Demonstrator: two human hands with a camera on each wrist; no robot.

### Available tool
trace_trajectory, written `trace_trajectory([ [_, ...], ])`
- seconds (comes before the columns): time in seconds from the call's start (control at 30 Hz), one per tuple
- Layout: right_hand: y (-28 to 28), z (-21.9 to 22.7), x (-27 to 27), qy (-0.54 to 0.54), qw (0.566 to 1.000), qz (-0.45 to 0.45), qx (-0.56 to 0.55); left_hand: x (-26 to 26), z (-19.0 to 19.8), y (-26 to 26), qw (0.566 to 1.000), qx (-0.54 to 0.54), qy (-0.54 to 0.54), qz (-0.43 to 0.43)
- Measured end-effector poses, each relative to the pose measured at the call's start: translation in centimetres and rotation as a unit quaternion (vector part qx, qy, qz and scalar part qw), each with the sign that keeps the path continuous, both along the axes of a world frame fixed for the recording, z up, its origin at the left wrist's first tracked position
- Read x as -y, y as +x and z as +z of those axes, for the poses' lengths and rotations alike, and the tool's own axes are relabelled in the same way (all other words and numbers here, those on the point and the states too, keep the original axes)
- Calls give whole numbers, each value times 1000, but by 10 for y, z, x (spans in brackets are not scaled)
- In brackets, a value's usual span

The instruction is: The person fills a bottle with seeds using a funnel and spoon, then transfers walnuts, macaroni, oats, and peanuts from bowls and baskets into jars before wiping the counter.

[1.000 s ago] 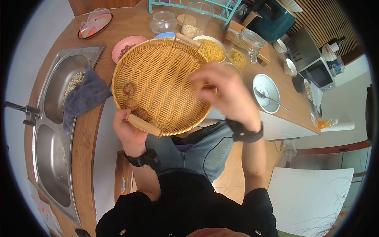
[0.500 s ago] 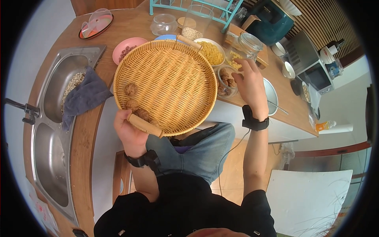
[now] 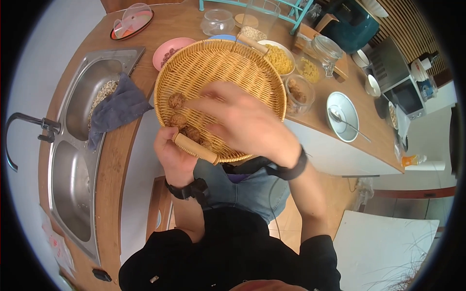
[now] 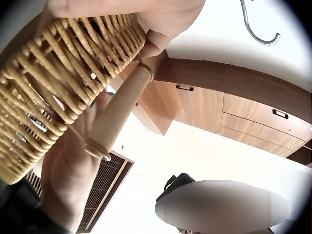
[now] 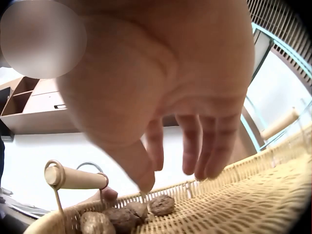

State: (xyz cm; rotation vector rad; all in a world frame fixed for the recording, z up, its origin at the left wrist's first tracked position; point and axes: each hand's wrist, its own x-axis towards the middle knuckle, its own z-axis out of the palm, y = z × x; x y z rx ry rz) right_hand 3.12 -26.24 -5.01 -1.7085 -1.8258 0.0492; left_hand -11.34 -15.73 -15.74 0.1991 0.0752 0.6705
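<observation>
A round wicker basket (image 3: 228,58) is held up in front of the person, tilted, with its wooden handle (image 3: 195,148) towards the body. My left hand (image 3: 174,156) grips the basket by its near edge at that handle. Several walnuts (image 3: 176,101) lie gathered along the near left wall. Over them reaches my right hand (image 3: 247,121), blurred in the head view. In the right wrist view its fingers (image 5: 191,146) point down, thumb apart, above the walnuts (image 5: 161,205), with nothing between them. Behind the basket's right side stands a clear jar (image 3: 301,97) with more walnuts inside.
A metal bowl with a spoon (image 3: 342,116) stands right of the jar. Behind the basket are a plate of yellow pasta (image 3: 277,59), a pink plate (image 3: 167,46) and glass jars. A double sink (image 3: 73,184) with a grey cloth (image 3: 121,106) lies left.
My right hand moved from over the basket to beside the walnut jar, then back left over the basket's walnuts. My left hand kept its grip. The head view shifted slightly.
</observation>
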Motion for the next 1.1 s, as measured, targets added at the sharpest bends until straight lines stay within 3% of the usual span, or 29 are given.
trace_trajectory([
  [0.1,-16,-9,-26,3,997,67,35,-8,-14,-5,1000,5,9,8],
  [0.2,-20,-9,-37,-85,993,87,5,-11,-11,-10,999,22,22,-11],
  [0.3,-19,-18,-43,-90,994,59,4,-11,-10,-9,999,-46,5,18],
  [0.4,-19,-30,-42,-109,992,56,-34,-16,-20,-10,1000,-16,0,-18],
  [0.5,-16,-30,-42,-143,989,22,-1,-16,-23,-9,1000,-19,20,8],
  [0.6,1,-30,-33,-112,993,24,-15,-11,-12,-7,999,-18,38,22],
  [0.77,39,8,5,62,993,-101,18,-19,-15,-11,1000,4,1,30],
  [0.9,90,38,56,56,947,-297,109,-18,-18,-8,999,6,3,52],
  [1.0,111,27,73,21,931,-359,54,-17,-16,-7,998,14,-10,53],
  [1.1,130,-13,74,57,938,-313,141,-17,-15,-7,998,0,-17,52],
])
